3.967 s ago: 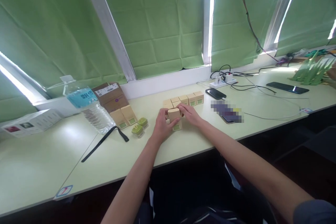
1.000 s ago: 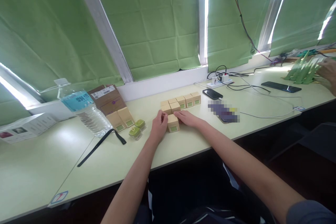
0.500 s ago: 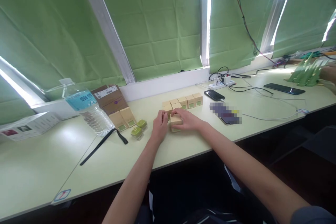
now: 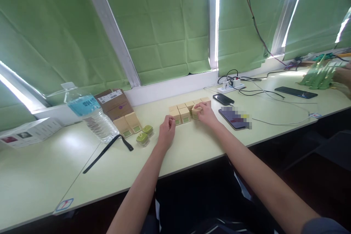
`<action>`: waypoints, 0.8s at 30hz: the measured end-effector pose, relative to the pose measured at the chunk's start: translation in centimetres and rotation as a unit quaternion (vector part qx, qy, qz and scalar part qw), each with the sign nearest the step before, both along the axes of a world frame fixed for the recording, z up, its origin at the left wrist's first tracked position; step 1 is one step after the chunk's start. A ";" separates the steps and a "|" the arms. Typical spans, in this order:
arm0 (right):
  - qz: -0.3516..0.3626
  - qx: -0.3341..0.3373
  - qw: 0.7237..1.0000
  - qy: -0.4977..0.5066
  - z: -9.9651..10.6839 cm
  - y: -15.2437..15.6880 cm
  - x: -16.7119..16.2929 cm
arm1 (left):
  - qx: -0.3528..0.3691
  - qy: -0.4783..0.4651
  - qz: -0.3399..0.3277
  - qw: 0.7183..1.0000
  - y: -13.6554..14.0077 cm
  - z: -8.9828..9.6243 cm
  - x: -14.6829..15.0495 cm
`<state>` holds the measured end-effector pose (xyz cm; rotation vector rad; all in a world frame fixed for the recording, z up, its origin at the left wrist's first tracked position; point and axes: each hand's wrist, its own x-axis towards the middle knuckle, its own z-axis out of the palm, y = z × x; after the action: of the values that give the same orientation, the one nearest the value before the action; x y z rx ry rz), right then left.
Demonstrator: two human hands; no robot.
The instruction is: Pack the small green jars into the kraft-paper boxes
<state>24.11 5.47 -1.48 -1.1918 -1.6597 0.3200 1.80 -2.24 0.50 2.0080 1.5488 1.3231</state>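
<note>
My right hand [image 4: 206,113] grips a small tan cardboard box [image 4: 195,113] at the front of a group of like boxes, tilted a little in the fingers. To its left stand two front boxes [image 4: 185,115], each with a green window on its face. A back row of the same boxes [image 4: 189,104] runs behind, its right end partly hidden by my right hand. My left hand [image 4: 167,128] rests on the table beside the group's left end, fingers curled closed. Whatever those fingers may hold is hidden.
Left of my hands are two green-lidded clear cases [image 4: 143,138], two more tan boxes [image 4: 133,122], a black strap [image 4: 105,151] and a large water bottle [image 4: 93,113]. Rightward lie phones [image 4: 223,99], a power strip [image 4: 231,87] and cables. Another person's hand [image 4: 342,76] is at far right.
My right hand has moved right and away from me, from one front box to another place along the group. The box there is now in its fingers. My left hand has barely moved.
</note>
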 end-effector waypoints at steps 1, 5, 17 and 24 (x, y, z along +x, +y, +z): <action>-0.003 0.003 1.000 -0.003 -0.1 0.1 -0.1 | -0.001 0.002 -0.001 1.000 0.0 0.0 0.0; -0.072 0.007 0.997 -0.001 -0.1 0.0 0.1 | 0.003 0.007 0.000 1.000 0.0 0.0 0.0; -0.023 -0.051 0.998 -0.011 0.2 -0.2 -0.1 | -0.007 0.018 -0.005 1.000 0.1 -0.1 0.0; -0.003 -0.043 0.999 -0.014 0.0 0.0 -0.3 | -0.009 0.020 -0.010 1.000 0.1 -0.2 0.0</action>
<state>23.82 5.50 -1.51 -1.2697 -1.6819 0.3755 1.81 -2.15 0.34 2.0450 1.5475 1.2638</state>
